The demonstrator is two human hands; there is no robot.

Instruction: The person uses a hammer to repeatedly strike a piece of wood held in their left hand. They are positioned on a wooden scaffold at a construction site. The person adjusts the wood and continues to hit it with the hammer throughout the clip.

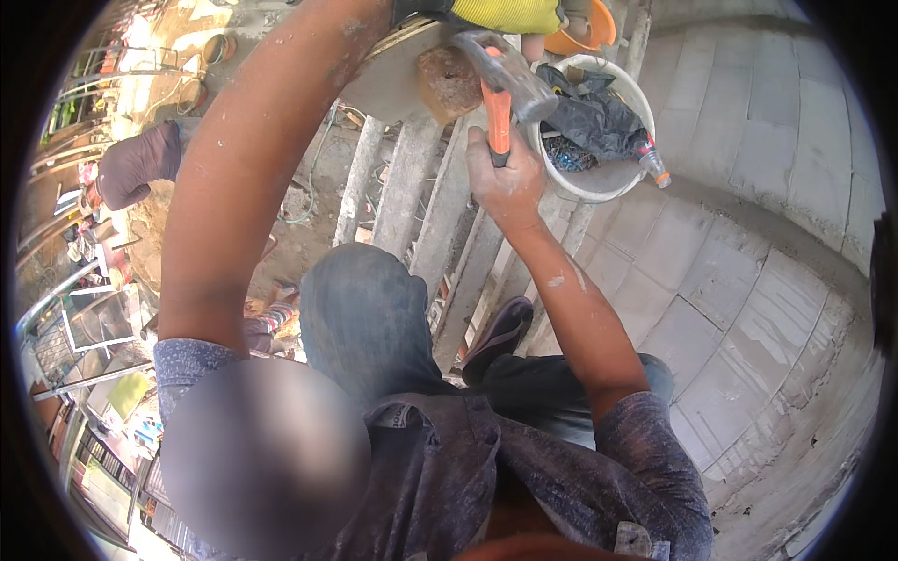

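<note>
My right hand (510,182) is wrapped round the orange and black handle of a hammer (498,107). The hammer's thick grey metal head (524,84) is raised, tilted, beside a rough brown block (447,84). At the top edge my left hand (505,13) wears a yellow glove with bare fingertips showing. It is partly cut off by the frame, so what it holds, if anything, is hidden. A pale flat board or slab (388,84) lies under my left forearm, next to the brown block.
A white bucket (599,194) holds black plastic or cloth; a clear bottle (655,164) leans over its rim. Behind it sits an orange bowl (599,23). I am on spaced planks (412,178) with gaps over lower ground. A person (140,164) is below left; a grey block wall (739,290) stands right.
</note>
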